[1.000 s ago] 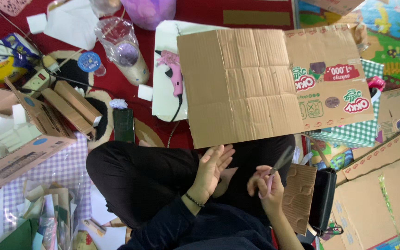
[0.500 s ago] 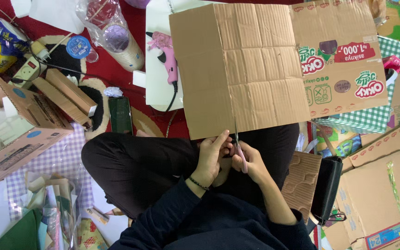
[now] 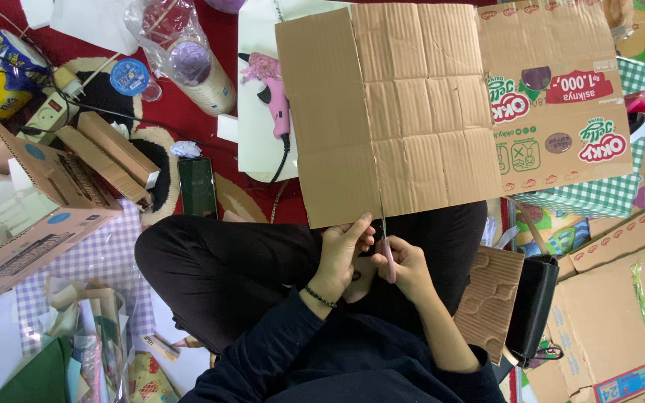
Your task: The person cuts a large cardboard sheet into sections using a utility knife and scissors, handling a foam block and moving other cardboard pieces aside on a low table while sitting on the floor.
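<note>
Just below the middle of the view, at about six o'clock from the big cardboard sheet [image 3: 412, 112], the person's two hands meet over their crossed legs in black trousers. The left hand [image 3: 341, 250] pinches the near edge of the cardboard, thumb on top and fingers curled under it. The right hand [image 3: 404, 265] is closed around the pink handles of a pair of scissors [image 3: 387, 250], whose blades point toward twelve o'clock and sit in a cut at the sheet's near edge. A thin cut line runs on up the cardboard from the blades. The sheet is a flattened box: plain brown on its left part, printed in red and green at its three o'clock end.

At ten o'clock from the hands a dark phone [image 3: 197, 186] lies on the red floor. Farther toward eleven o'clock a pink glue gun [image 3: 274, 93] rests on a white sheet, partly tucked under the cardboard's left edge, with its black cord trailing toward six o'clock. At eleven o'clock, near the top of the view, a clear plastic bag [image 3: 184, 48] holds round things, with a small blue lid [image 3: 128, 75] just beside it at nine o'clock. An open cardboard box [image 3: 31, 224] sits at nine o'clock from the hands on a lilac checked cloth. At four o'clock a small corrugated piece [image 3: 490, 298] with cut-out shapes leans against a black bag [image 3: 535, 306]. More flattened boxes lie at the right edge.
</note>
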